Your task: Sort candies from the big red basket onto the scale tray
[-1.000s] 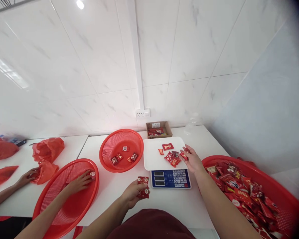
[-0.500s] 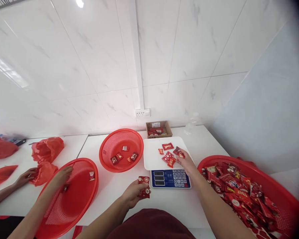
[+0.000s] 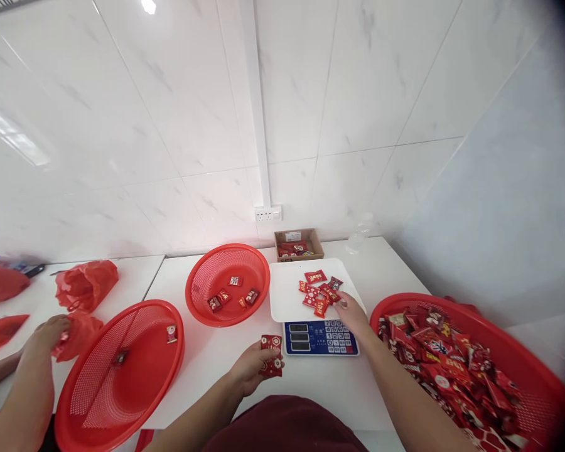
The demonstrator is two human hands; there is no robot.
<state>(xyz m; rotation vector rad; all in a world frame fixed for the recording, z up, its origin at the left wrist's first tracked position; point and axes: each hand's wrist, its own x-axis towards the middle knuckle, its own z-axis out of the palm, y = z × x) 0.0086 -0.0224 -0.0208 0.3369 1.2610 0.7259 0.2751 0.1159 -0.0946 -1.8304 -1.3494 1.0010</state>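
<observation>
Wrapped sweets [image 3: 316,292] lie heaped on the white scale tray [image 3: 287,304], at the fingertips of the right hand [image 3: 351,312], which rests loosely open against the heap. The left hand [image 3: 250,368], nearer the body and apart from the sweets, is closed around a red packet [image 3: 271,355].

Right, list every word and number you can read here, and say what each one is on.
"7 8 9": top row of the scale keypad, faint; the other keys are too small.
No figures on the scale displays: dark.
White print on the sweets on the tray: too blurred.
White motifs on the red pouch in the left hand: unreadable.
White label on the cardboard box: too small.
</observation>
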